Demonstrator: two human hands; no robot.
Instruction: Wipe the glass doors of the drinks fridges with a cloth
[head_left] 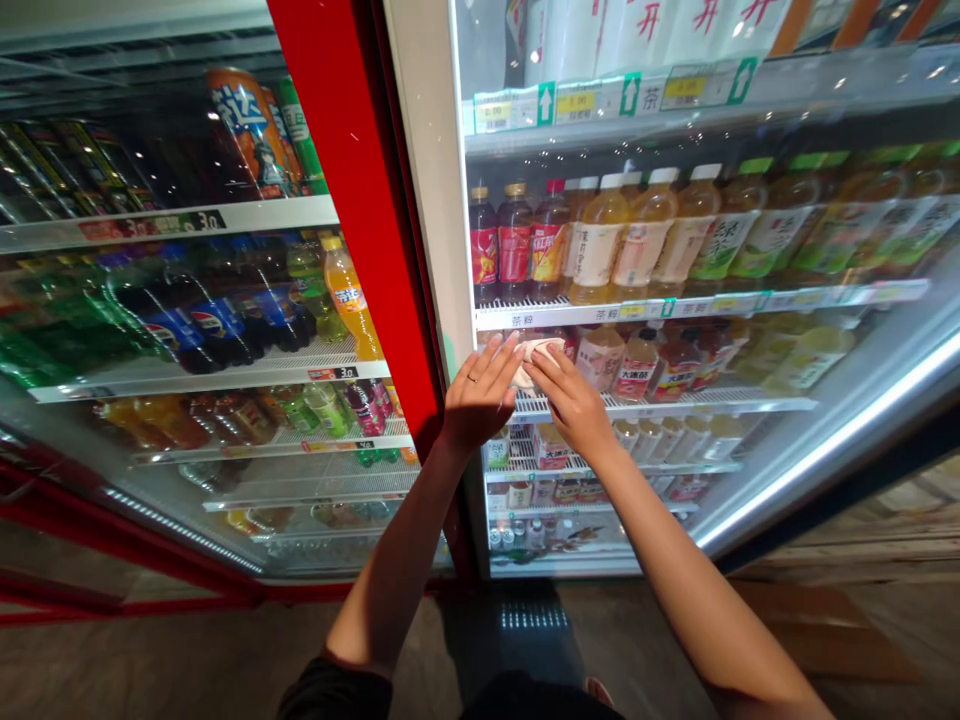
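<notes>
A folded white cloth (538, 360) is pressed against the glass door (817, 440) of a lit drinks cooler. My right hand (571, 402) lies over the cloth, with its fingers bearing on it. My left hand (480, 392), wearing a thin ring on one finger, rests spread on the glass, its fingertips at the cloth's left edge. Much of the cloth is hidden under my fingers. Behind the glass, bottled teas and juices (637, 235) stand on wire shelves.
A red upright frame (360, 200) separates this door from a second glass-fronted cooler (202, 300) on the left, stocked with Pepsi bottles and cans. A grey floor (517, 640) lies below, and wooden panelling (847, 570) is at lower right.
</notes>
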